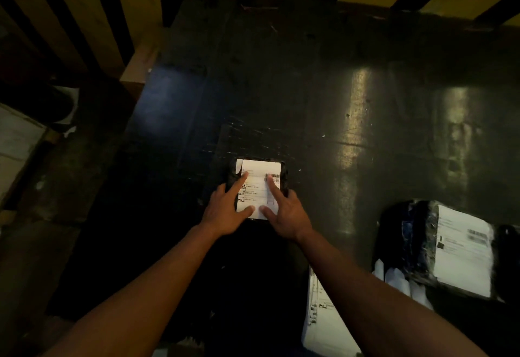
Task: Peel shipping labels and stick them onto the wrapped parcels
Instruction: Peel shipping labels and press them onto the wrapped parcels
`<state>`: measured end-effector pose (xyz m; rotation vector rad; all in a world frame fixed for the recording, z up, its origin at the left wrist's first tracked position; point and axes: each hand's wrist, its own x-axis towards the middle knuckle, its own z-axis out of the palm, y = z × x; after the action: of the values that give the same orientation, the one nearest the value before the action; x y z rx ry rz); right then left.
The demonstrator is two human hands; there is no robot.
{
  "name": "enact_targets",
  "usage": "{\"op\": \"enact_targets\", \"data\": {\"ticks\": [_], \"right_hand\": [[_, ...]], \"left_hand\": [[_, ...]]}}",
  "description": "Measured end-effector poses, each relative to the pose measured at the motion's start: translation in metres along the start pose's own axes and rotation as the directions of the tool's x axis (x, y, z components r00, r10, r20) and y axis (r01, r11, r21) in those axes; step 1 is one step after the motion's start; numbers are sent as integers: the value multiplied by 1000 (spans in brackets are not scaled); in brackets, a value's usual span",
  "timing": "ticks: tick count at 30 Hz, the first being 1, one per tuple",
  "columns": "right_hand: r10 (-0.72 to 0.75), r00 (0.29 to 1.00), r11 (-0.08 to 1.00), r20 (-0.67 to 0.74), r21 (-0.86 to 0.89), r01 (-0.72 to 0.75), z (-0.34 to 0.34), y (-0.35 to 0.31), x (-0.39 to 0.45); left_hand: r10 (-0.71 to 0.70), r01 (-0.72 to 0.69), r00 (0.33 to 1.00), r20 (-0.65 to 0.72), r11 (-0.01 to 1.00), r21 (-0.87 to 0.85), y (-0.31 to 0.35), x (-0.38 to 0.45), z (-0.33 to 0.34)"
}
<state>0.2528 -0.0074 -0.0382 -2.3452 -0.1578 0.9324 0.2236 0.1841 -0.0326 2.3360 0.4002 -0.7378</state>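
Dark scuffed tabletop (309, 89) fills the frame. At centre, your left hand (228, 210) and right hand (284, 213) press flat, fingers spread, on a white paper shipping label (257, 188) covering a small black-wrapped parcel (283, 172). It looks light, soft; steady its edges.

Your two bare hands lie flat, side by side, at the centre of the view.

Your left hand (226, 211) lies palm down, forefinger stretched straight ahead and thumb angled inward toward the other hand; the remaining fingers curve off its outer side. Your right hand (284, 210) mirrors it, forefinger extended forward and thumb pointing in, so the two thumb tips sit near each other without touching. Both forearms are bare and enter from the lower corners of the view, converging toward the wrists, which are level and close together. Neither hand grips anything.
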Motion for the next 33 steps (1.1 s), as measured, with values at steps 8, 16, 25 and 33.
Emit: {"op": "enact_targets", "data": {"ticks": [8, 16, 25, 33], "right_hand": [[6, 991, 996, -131, 93, 7, 6, 3, -26], [-31, 947, 993, -318, 97, 65, -21, 25, -99], [29, 826, 997, -564, 80, 20, -86, 94, -174], [112, 738, 991, -666, 132, -31, -145, 177, -226]], "left_hand": [[37, -38, 996, -82, 999, -17, 14, -30, 6], [154, -157, 981, -121, 987, -20, 63, -89, 25], [315, -319, 944, -92, 948, -24, 162, -123, 77], [440, -441, 897, -32, 897, -24, 251, -133, 142]]}}
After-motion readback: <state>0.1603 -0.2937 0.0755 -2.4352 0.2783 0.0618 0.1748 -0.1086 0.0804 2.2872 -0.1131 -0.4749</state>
